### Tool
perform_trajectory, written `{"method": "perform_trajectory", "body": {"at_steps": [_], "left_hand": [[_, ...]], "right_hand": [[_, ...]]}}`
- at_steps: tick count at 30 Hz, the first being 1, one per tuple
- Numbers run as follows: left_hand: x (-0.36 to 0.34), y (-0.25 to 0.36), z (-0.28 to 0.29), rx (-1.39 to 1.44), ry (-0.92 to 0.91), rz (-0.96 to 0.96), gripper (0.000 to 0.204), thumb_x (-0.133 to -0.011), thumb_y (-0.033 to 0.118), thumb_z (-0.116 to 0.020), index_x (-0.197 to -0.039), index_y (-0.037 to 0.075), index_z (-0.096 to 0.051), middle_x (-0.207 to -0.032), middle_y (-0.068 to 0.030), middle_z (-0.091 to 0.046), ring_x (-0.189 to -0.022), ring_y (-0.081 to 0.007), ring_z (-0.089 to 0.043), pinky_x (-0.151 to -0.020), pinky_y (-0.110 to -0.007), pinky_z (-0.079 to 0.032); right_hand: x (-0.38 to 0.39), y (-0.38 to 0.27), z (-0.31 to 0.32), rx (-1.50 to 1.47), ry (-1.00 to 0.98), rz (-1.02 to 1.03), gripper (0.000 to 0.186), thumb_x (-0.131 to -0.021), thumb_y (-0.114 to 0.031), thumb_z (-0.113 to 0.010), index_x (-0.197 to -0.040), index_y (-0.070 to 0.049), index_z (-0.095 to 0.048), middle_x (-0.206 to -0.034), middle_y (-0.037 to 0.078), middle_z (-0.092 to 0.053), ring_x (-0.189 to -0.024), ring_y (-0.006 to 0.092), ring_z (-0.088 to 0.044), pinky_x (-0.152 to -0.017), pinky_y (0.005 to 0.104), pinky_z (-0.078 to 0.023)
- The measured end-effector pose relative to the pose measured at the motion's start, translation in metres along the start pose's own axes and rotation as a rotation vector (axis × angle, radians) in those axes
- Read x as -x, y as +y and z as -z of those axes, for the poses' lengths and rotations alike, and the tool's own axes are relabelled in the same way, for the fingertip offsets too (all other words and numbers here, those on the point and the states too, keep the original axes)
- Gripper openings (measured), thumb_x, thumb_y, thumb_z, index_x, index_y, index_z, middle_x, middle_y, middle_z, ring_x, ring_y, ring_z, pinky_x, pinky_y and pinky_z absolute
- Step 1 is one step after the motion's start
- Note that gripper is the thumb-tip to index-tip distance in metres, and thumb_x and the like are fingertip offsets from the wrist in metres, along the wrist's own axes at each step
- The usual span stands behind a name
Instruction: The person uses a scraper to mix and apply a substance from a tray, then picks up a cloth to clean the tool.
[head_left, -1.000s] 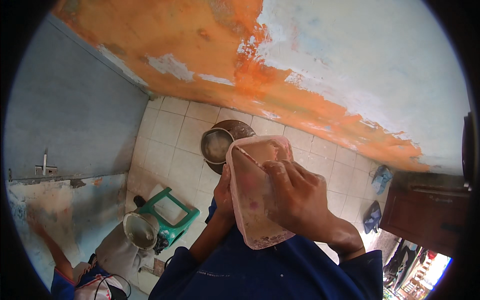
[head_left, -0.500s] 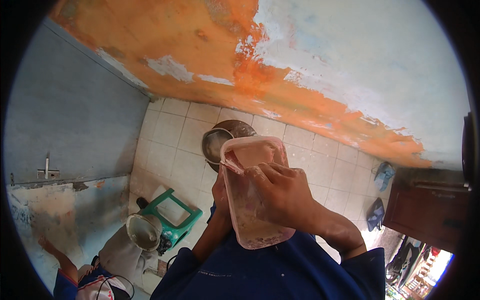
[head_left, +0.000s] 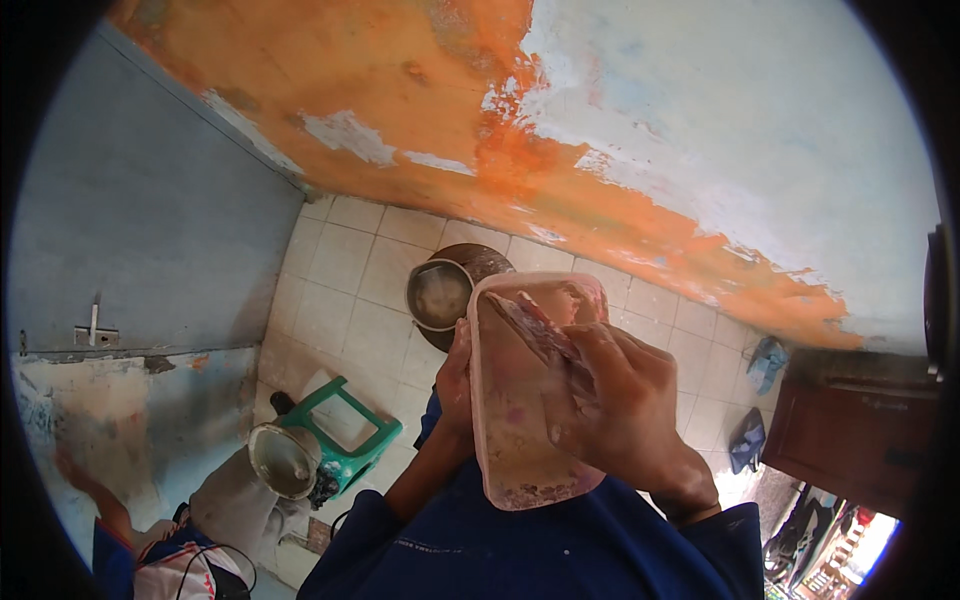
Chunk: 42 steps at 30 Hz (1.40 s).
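Observation:
My left hand (head_left: 456,385) grips the left side of a pinkish translucent rectangular plastic tub (head_left: 481,420), held in front of my chest. Pale paste is smeared on the tub's inner walls and bottom. In my right hand (head_left: 630,400) is a flat scraper (head_left: 528,325) coated with whitish and reddish smears. Its wide edge points toward the tub's far left corner, and the hand is over the tub's right side. My fingers cover part of the scraper's near end.
Beyond the tub, a bucket (head_left: 409,300) stands by a round brown surface (head_left: 487,260) on the tiled floor. A green stool (head_left: 378,425) and another bucket (head_left: 256,462) are at left, near another person's arm (head_left: 100,495). Ahead rises a patchy orange-and-white wall (head_left: 400,90).
The tub has shifted a little to the right. My right hand has also moved right and turned, so more of the scraper shows above the tub.

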<state>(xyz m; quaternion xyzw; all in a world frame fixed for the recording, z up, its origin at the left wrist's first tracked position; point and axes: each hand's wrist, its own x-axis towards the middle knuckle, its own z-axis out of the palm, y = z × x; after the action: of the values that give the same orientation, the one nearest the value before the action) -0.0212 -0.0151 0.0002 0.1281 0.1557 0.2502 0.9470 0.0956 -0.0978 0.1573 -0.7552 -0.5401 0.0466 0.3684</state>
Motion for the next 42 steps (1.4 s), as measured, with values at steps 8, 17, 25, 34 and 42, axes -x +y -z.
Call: {"method": "perform_trajectory", "body": {"at_steps": [8,17,25,34,42], "left_hand": [[0.001,0.000,-0.004,0.032,-0.025,0.035,0.045,-0.104,0.031,-0.029,-0.140,0.005,-0.038,-0.131,-0.0139,-0.050,-0.119,-0.0230,-0.052,-0.103,-0.038,-0.043],[0.002,0.001,-0.002,0.040,-0.037,0.024,0.045,-0.103,0.031,-0.030,-0.139,0.005,-0.038,-0.132,-0.0138,-0.050,-0.119,-0.0229,-0.052,-0.104,-0.038,-0.043],[0.002,0.002,0.002,0.054,-0.048,0.009,0.045,-0.103,0.031,-0.031,-0.139,0.005,-0.039,-0.132,-0.0138,-0.050,-0.119,-0.0229,-0.052,-0.104,-0.038,-0.043],[0.003,0.002,0.015,0.043,-0.036,-0.022,0.045,-0.103,0.031,-0.032,-0.139,0.005,-0.039,-0.132,-0.0137,-0.050,-0.120,-0.0229,-0.052,-0.104,-0.038,-0.042],[0.005,0.004,0.012,0.057,-0.041,-0.019,0.044,-0.103,0.031,-0.033,-0.139,0.006,-0.040,-0.132,-0.0137,-0.050,-0.120,-0.0229,-0.052,-0.104,-0.038,-0.042]], "right_hand": [[-0.001,-0.004,0.003,0.045,0.004,0.059,0.023,-0.067,0.007,-0.067,-0.088,0.001,-0.061,-0.068,0.013,-0.059,-0.056,0.0277,-0.061,-0.050,0.0340,-0.049],[-0.009,0.002,-0.010,0.002,-0.040,0.100,0.029,-0.061,0.004,-0.067,-0.089,-0.002,-0.060,-0.069,0.012,-0.058,-0.059,0.0295,-0.060,-0.051,0.0362,-0.049],[-0.010,0.010,-0.027,0.027,-0.055,0.003,0.029,-0.062,-0.001,-0.067,-0.090,-0.004,-0.061,-0.075,0.012,-0.060,-0.064,0.0326,-0.061,-0.055,0.0390,-0.050],[-0.009,0.016,-0.031,0.002,-0.217,0.143,0.042,-0.056,-0.007,-0.072,-0.096,-0.005,-0.060,-0.075,0.010,-0.060,-0.068,0.0302,-0.063,-0.054,0.0396,-0.051],[-0.001,0.014,-0.018,-0.029,-0.218,0.169,0.041,-0.055,-0.007,-0.071,-0.096,-0.004,-0.061,-0.071,0.008,-0.057,-0.064,0.0265,-0.061,-0.052,0.0372,-0.049]]}}
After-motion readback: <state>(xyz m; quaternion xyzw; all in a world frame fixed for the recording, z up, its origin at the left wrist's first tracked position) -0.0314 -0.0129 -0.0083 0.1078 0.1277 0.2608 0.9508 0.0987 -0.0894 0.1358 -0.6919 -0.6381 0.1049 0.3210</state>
